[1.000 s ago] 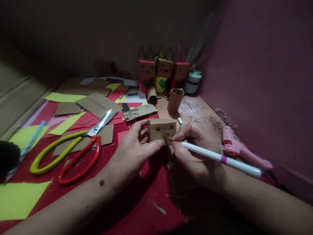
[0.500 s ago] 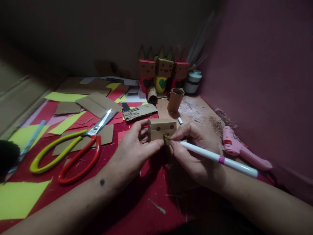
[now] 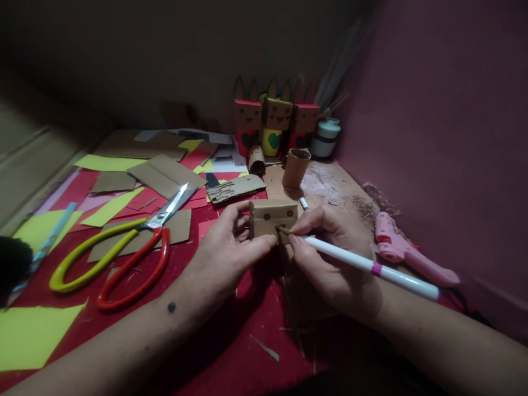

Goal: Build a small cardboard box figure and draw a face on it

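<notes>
Between my hands is a small cardboard box (image 3: 268, 212) with two dark eye spots and a dark mark below them. My left hand (image 3: 231, 236) grips its left side, thumb along the lower front edge. In my right hand (image 3: 330, 253) is a white marker (image 3: 342, 252) with a pink band, its brown tip on the front of the box at the mouth mark. The marker's cap (image 3: 304, 203) shows just beyond my right fingers. The back of the box is out of sight.
Scissors (image 3: 159, 220) with yellow and red handles lie at left on cardboard and coloured paper. A pink glue gun (image 3: 408, 250) rests at right. Behind stand a cardboard tube (image 3: 296, 168), three decorated box-headed figures (image 3: 277, 118) and a light blue jar (image 3: 325, 137).
The marker and my right fingers have shifted very slightly right, with the tip still at the mouth mark. My left hand and the box look unmoved.
</notes>
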`<state>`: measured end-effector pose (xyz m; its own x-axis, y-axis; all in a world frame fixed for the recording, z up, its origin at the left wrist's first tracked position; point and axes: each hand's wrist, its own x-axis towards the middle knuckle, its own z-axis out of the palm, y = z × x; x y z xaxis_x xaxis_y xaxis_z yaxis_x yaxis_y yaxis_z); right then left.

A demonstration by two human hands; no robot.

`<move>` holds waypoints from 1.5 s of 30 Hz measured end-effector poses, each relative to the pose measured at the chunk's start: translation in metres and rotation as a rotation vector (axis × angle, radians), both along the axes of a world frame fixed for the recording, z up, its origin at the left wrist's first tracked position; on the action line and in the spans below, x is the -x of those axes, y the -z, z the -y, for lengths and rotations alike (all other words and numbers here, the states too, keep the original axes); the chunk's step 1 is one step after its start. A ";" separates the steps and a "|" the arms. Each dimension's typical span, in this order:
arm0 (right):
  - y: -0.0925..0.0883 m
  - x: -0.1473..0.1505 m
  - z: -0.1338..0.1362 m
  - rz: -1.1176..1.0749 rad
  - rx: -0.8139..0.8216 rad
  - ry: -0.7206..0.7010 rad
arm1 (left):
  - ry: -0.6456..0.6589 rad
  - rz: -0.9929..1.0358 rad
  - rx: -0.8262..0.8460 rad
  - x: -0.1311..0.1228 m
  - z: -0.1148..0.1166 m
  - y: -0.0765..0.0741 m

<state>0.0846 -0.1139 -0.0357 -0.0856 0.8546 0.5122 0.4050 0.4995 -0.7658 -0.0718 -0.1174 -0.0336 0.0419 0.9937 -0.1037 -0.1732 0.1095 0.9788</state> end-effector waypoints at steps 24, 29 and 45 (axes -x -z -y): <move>0.002 -0.002 0.001 -0.065 -0.025 -0.044 | 0.008 -0.017 0.005 0.001 -0.001 -0.003; 0.002 -0.003 0.001 -0.056 -0.045 -0.056 | 0.001 -0.022 0.007 0.001 0.001 -0.003; 0.007 -0.004 0.000 -0.026 -0.048 -0.114 | 0.015 0.012 0.011 0.002 -0.002 0.000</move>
<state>0.0890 -0.1137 -0.0426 -0.1673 0.8148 0.5552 0.3241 0.5772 -0.7495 -0.0742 -0.1158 -0.0338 0.0577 0.9919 -0.1136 -0.1835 0.1224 0.9754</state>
